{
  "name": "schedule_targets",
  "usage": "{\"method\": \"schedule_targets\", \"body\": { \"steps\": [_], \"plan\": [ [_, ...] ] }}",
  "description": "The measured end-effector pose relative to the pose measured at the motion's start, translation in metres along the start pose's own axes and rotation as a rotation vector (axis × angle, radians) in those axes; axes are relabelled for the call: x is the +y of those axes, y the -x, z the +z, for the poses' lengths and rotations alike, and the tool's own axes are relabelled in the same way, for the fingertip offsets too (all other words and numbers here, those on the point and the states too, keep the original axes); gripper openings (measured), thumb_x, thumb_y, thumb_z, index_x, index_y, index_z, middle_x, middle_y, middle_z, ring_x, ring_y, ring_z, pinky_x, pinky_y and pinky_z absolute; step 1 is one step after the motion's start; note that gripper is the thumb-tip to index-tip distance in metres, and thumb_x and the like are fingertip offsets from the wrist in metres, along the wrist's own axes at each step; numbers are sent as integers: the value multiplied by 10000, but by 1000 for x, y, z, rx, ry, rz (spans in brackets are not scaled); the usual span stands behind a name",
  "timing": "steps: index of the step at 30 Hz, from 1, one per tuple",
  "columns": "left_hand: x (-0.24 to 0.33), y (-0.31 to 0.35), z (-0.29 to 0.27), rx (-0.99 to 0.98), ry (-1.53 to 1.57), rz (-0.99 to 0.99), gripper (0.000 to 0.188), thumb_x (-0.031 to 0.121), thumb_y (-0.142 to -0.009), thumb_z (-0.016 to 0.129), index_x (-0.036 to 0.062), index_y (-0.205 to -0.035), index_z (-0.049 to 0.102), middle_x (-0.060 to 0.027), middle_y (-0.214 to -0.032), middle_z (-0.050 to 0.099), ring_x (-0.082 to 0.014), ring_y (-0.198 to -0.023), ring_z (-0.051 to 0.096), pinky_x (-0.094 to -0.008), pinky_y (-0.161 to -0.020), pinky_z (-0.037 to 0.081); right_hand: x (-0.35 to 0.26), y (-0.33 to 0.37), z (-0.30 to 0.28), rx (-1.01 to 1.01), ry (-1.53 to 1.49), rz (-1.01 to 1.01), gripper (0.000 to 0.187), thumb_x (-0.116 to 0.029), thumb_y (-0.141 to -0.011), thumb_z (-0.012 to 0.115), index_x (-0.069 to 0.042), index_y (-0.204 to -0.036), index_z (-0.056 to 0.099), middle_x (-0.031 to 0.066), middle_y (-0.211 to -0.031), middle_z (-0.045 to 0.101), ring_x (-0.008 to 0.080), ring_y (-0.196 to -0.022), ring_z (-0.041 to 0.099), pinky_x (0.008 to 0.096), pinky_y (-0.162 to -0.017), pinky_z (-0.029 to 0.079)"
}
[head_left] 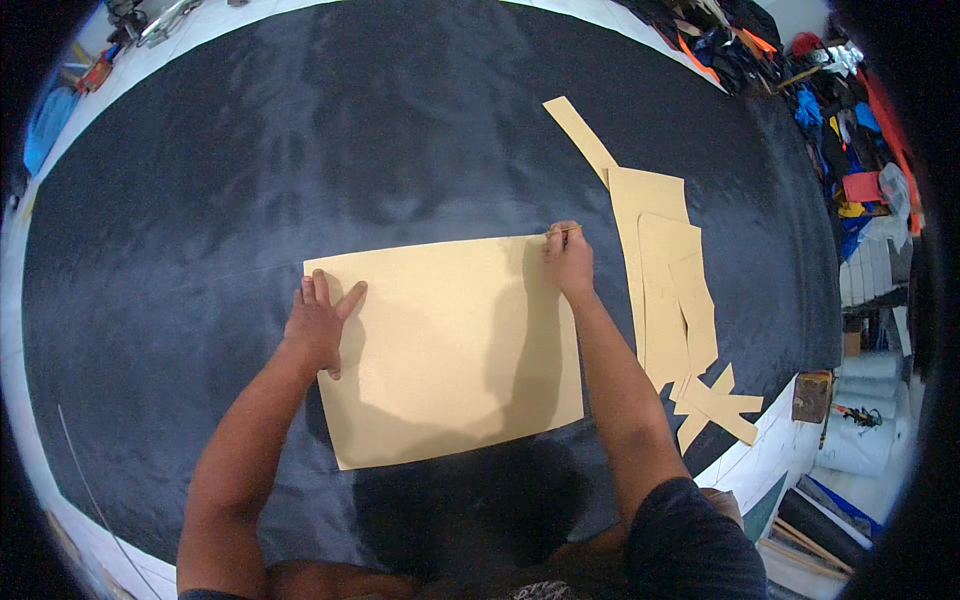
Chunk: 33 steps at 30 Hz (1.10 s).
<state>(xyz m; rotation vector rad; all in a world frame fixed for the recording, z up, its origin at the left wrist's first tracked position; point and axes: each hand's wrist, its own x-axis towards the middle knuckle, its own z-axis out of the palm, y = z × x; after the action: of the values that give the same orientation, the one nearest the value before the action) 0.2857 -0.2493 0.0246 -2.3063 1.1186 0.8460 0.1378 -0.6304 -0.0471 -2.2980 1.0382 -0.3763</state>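
Observation:
A large tan sheet of card, roughly rectangular, lies flat on black material spread out before me. My left hand presses on the sheet's left edge near its far corner, fingers spread. At the far right corner, my right hand is closed in a pinch around a thin, pencil-like stick; its tip is too small to make out. A faint pale line runs across the black material, leftward from the sheet's far left corner.
Right of the sheet lie several tan card pieces, overlapping, with narrow strips crossed at their near end. Heaped coloured scraps fill the far right. A small brown block stands at the right edge, near clear plastic rolls.

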Motion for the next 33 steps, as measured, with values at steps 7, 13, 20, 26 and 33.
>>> {"method": "schedule_targets", "body": {
  "steps": [7, 13, 20, 26, 33],
  "plan": [
    [-3, 2, -2, -6, -10, -10, 1538, 409, -484, 1012, 284, -1640, 5, -414, -1597, 120, -546, -1486, 242, -525, -1211, 293, 11, -4, 5, 14, -25, -93, 206, -226, -1051, 545, -35, -1084, 614, 98, -900, 735, 189, -773, 729, 347, -682, 569],
    [-3, 0, 2, 18, 2, -3, 1539, 409, -479, 1013, 286, -1642, 12, -414, -1596, 117, -547, -1491, 223, -524, -1216, 286, 41, -21, -6, 8, -173, 65, 205, -213, -1072, 516, -16, -1096, 567, 86, -926, 686, 159, -758, 715, 316, -610, 588],
    [-2, 1, -1, -12, 5, -6, 1547, 417, -471, 1011, 289, -1643, 9, -408, -1598, 116, -547, -1488, 231, -524, -1220, 282, 43, -20, -3, 33, -222, 76, 190, -198, -1078, 510, -15, -1087, 562, 84, -912, 660, 141, -702, 686, 302, -586, 580],
    [-2, 1, 2, 32, 9, 13, 1542, 411, -467, 1011, 283, -1642, 21, -410, -1591, 140, -549, -1479, 254, -531, -1211, 295, 28, -16, -11, 62, -45, 0, 212, -203, -1008, 559, -28, -1119, 605, 244, -967, 702, 408, -938, 702, 487, -815, 546],
    [-5, 6, -1, 31, 6, 3, 1539, 398, -464, 1017, 284, -1641, 32, -418, -1590, 149, -545, -1480, 259, -535, -1204, 305, -48, 19, 3, -100, 216, -89, 234, -265, -1017, 535, -89, -1152, 606, 185, -1107, 701, 405, -1036, 674, 515, -871, 531]
  ]
}}
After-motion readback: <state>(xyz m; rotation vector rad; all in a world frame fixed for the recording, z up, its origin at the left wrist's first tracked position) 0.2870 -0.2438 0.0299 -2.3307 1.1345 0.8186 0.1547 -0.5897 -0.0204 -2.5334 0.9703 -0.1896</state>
